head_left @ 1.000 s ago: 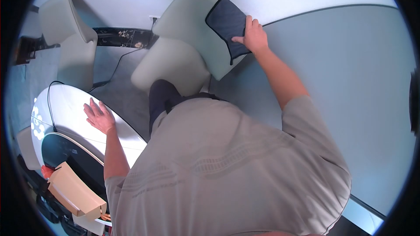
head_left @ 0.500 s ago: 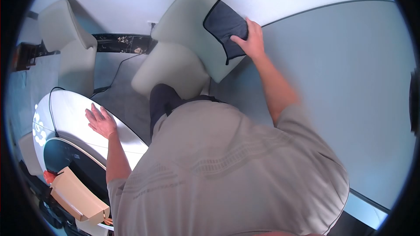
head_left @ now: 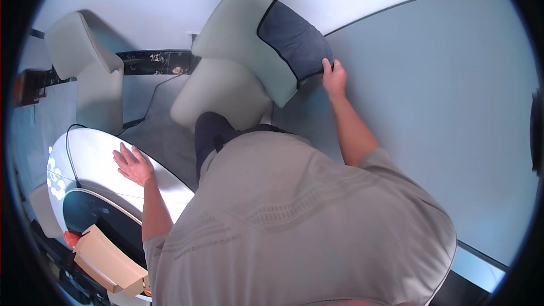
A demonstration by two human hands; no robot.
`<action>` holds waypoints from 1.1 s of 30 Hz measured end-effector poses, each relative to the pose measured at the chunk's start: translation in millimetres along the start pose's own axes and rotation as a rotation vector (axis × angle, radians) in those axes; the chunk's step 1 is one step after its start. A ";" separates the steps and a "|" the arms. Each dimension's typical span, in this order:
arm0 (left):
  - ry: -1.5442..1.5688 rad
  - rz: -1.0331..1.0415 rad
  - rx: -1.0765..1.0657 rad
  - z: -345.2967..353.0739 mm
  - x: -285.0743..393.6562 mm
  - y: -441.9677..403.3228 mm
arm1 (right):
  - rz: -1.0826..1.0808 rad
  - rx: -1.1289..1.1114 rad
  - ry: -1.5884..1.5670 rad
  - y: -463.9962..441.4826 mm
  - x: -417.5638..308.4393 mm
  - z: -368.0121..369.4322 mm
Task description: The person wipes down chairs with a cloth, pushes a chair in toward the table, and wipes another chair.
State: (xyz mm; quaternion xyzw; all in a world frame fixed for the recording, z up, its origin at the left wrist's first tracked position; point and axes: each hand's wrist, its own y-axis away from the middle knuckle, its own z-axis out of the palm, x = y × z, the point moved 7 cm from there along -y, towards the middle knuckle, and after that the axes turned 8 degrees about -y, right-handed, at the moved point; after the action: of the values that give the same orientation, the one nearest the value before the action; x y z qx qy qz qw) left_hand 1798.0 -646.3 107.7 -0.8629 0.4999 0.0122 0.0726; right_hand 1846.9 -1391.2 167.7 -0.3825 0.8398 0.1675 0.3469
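Observation:
A dark grey cloth (head_left: pixel 294 39) with black edging lies draped over the top of a pale grey-green chair's backrest (head_left: pixel 232 28). My right hand (head_left: pixel 334 77) pinches the cloth's lower right edge between thumb and fingers, at the side of the backrest. On the white round table (head_left: pixel 99 150) to the left rests my left hand (head_left: pixel 134 165), fingers spread, holding nothing. The part of the cloth behind the backrest is hidden.
A second chair (head_left: pixel 85 68) stands at the far left by the wall. On the table are a dark round panel (head_left: pixel 105 212), a black cable (head_left: pixel 68 147), an open cardboard box (head_left: pixel 107 260) and a red item (head_left: pixel 72 238). A large grey-blue panel (head_left: pixel 442 107) fills the right side.
My right hand has moved down from the cloth's upper side to its lower right edge. The cloth now lies flatter and spreads further over the backrest. My left hand stays on the table.

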 end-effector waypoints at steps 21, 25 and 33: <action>0.029 0.005 0.029 -4.2 1.3 -0.1 | -0.550 -0.286 0.850 -31.8 -129.4 53.6; 0.046 -0.006 0.013 -1.0 -0.9 1.1 | -0.569 -0.273 0.804 -33.5 -130.2 53.9; 0.046 -0.006 0.015 -0.4 -1.7 0.8 | -0.790 -0.059 0.646 -0.2 -156.3 39.6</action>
State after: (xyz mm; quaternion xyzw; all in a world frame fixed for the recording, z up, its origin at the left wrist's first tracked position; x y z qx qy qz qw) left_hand 1796.4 -645.3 108.1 -0.8639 0.4989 -0.0115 0.0679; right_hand 1938.0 -1287.4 251.0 -0.7126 0.6905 -0.0795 0.0953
